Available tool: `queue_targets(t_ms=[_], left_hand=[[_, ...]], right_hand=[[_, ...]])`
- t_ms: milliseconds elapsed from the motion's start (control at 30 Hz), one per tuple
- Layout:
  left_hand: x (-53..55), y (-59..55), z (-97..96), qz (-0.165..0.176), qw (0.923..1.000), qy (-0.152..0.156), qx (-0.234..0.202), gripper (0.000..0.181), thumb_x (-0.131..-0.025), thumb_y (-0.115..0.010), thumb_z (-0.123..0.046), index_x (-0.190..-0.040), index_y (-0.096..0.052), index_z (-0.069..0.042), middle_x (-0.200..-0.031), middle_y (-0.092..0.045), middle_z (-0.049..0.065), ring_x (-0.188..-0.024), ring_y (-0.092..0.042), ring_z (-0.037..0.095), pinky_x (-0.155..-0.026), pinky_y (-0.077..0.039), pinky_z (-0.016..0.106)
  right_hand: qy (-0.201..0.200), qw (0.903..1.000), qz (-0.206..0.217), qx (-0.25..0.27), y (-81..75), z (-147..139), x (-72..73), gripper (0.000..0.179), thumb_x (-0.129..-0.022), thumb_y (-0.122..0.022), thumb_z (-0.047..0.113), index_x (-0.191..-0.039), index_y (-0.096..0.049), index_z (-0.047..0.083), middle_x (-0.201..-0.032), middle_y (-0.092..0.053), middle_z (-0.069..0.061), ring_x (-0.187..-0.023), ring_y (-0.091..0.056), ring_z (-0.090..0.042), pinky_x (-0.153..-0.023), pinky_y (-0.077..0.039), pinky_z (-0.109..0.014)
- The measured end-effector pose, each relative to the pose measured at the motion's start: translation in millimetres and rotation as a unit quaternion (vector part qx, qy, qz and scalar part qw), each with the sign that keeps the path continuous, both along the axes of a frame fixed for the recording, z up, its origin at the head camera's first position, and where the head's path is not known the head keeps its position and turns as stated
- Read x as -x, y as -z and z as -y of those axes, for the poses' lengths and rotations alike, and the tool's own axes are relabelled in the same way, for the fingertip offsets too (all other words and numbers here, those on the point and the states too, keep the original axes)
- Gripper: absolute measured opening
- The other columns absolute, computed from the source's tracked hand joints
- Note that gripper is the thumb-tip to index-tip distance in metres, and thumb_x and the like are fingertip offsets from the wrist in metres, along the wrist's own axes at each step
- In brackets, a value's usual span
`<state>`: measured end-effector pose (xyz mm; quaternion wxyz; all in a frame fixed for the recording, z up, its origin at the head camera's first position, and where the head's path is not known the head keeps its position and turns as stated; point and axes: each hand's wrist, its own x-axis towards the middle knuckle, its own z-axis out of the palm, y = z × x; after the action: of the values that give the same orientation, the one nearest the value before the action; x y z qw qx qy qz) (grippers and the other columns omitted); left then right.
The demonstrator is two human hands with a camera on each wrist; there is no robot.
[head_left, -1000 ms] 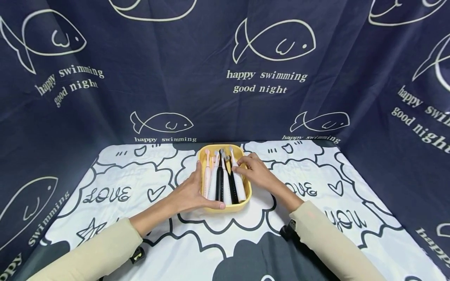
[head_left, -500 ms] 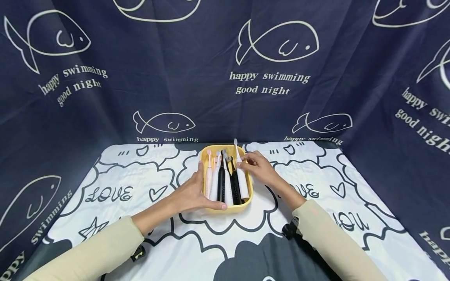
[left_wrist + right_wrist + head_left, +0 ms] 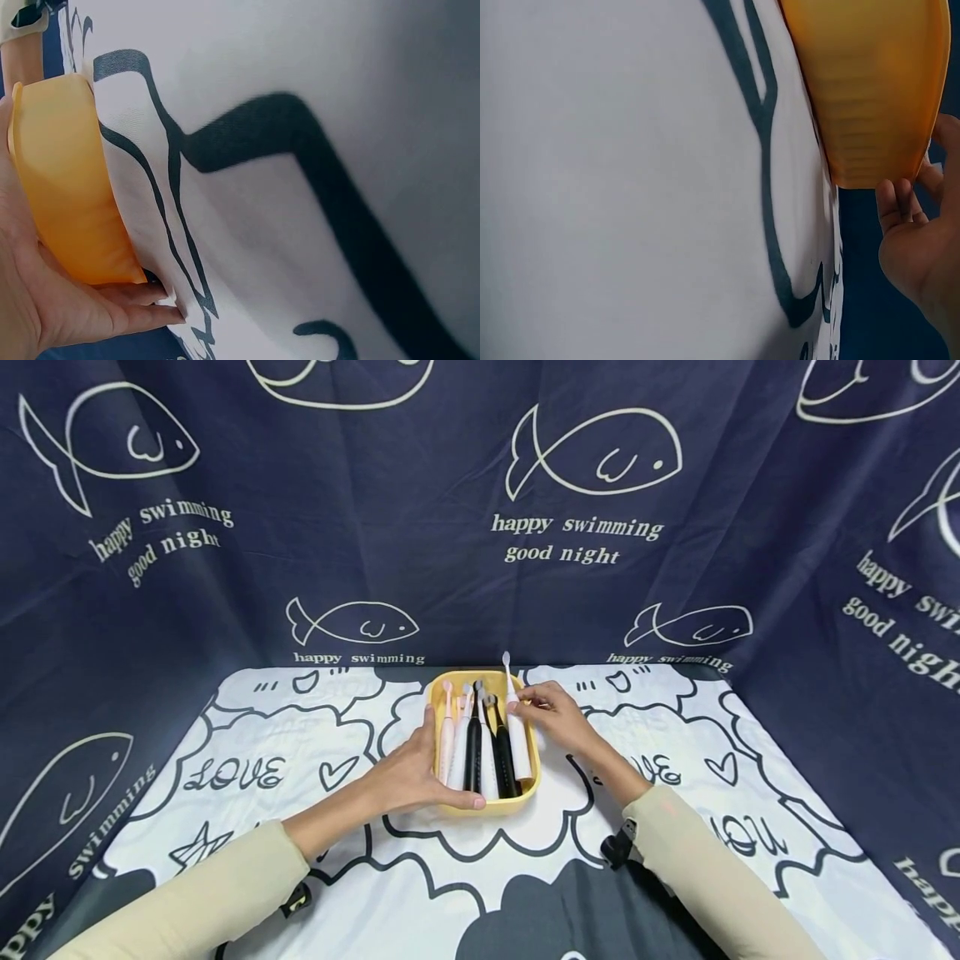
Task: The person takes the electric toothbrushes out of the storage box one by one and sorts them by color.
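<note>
A yellow storage bin (image 3: 491, 808) holds several electric toothbrushes lying side by side, brush heads toward the back. Among them are a pale pink toothbrush (image 3: 446, 745), a black toothbrush (image 3: 473, 758) and another black toothbrush (image 3: 505, 767). My left hand (image 3: 408, 774) holds the bin at its left front corner, thumb along the front wall and fingers along the left side. With thumb and fingers my right hand (image 3: 553, 714) pinches a white electric toothbrush (image 3: 519, 745) at the bin's right side. Its head sticks up past the back rim. In the right wrist view the bin's wall (image 3: 877, 97) hides the toothbrush.
A white cloth (image 3: 300, 802) with dark cloud outlines and lettering covers the table under the bin. Behind it and along both sides hangs a navy curtain (image 3: 450, 527) printed with fish. A small black device (image 3: 617, 850) is on each forearm.
The white toothbrush in my right hand has moved back and slightly to the right, so its head now rises above the bin's rear rim. My left hand keeps its hold.
</note>
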<state>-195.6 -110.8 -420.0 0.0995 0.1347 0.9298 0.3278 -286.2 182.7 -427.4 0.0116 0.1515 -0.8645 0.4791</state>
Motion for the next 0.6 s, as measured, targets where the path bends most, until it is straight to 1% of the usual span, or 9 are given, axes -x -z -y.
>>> queue_targets(t_ms=[100,200,300,367,433,500,600], left_hand=[[-0.3,0.8,0.1,0.000,1.0000,-0.004,0.006,0.181,-0.062,-0.093,-0.091,-0.179,0.019,-0.011,-0.187,-0.022,0.025,-0.167,-0.040,0.041,-0.131,-0.043,0.058],[-0.2,1.0,-0.4,-0.002,1.0000,-0.004,0.008,0.180,-0.062,-0.092,-0.092,-0.180,0.017,-0.010,-0.186,-0.023,0.027,-0.167,-0.041,0.043,-0.130,-0.044,0.059],[-0.1,1.1,-0.9,-0.001,0.9999,-0.006,0.010,0.181,-0.062,-0.092,-0.091,-0.180,0.017,-0.010,-0.186,-0.023,0.026,-0.167,-0.041,0.042,-0.131,-0.044,0.058],[-0.3,1.0,-1.1,-0.001,0.9999,-0.006,0.011,0.181,-0.061,-0.092,-0.091,-0.180,0.017,-0.010,-0.186,-0.024,0.026,-0.167,-0.041,0.042,-0.131,-0.044,0.058],[-0.3,0.8,-1.2,-0.003,0.9999,-0.006,0.011,0.181,-0.060,-0.092,-0.092,-0.180,0.017,-0.010,-0.186,-0.025,0.026,-0.166,-0.042,0.041,-0.130,-0.044,0.057],[-0.5,0.3,-1.1,-0.003,0.9999,-0.006,0.010,0.182,-0.060,-0.093,-0.092,-0.180,0.017,-0.010,-0.185,-0.026,0.027,-0.165,-0.043,0.041,-0.130,-0.044,0.057],[-0.4,-0.4,-0.7,-0.001,1.0000,-0.005,0.007,0.182,-0.060,-0.093,-0.091,-0.180,0.017,-0.009,-0.185,-0.027,0.027,-0.165,-0.044,0.041,-0.130,-0.045,0.057]], right_hand=[[0.004,0.9997,0.004,0.026,-1.0,-0.3,3.2,0.036,-0.106,-0.078,0.030,-0.130,-0.079,0.003,-0.133,-0.064,-0.015,-0.119,-0.059,-0.021,-0.107,-0.047,-0.037],[0.008,0.9985,0.010,0.053,-3.2,-1.7,7.1,0.034,-0.107,-0.078,0.026,-0.131,-0.077,0.002,-0.127,-0.070,-0.013,-0.114,-0.063,-0.017,-0.105,-0.049,-0.033],[0.002,0.9968,0.024,0.077,-6.5,-2.9,10.4,0.033,-0.108,-0.078,0.024,-0.132,-0.076,0.001,-0.121,-0.076,-0.008,-0.109,-0.066,-0.011,-0.101,-0.053,-0.027],[-0.004,0.9963,0.028,0.081,-8.6,-3.6,12.5,0.034,-0.109,-0.078,0.023,-0.133,-0.076,0.000,-0.119,-0.079,-0.006,-0.108,-0.068,-0.008,-0.101,-0.056,-0.026],[-0.007,0.9961,0.035,0.081,-10.9,-4.8,14.0,0.034,-0.109,-0.077,0.024,-0.134,-0.076,0.000,-0.120,-0.080,-0.005,-0.107,-0.070,-0.006,-0.103,-0.058,-0.031],[-0.008,0.9959,0.041,0.080,-13.1,-6.3,15.3,0.035,-0.109,-0.077,0.024,-0.134,-0.076,0.000,-0.119,-0.080,-0.004,-0.104,-0.071,-0.006,-0.106,-0.059,-0.041],[-0.011,0.9950,0.054,0.083,-15.8,-9.3,17.7,0.036,-0.109,-0.077,0.025,-0.134,-0.076,-0.001,-0.115,-0.080,0.001,-0.100,-0.072,-0.007,-0.111,-0.057,-0.052]])
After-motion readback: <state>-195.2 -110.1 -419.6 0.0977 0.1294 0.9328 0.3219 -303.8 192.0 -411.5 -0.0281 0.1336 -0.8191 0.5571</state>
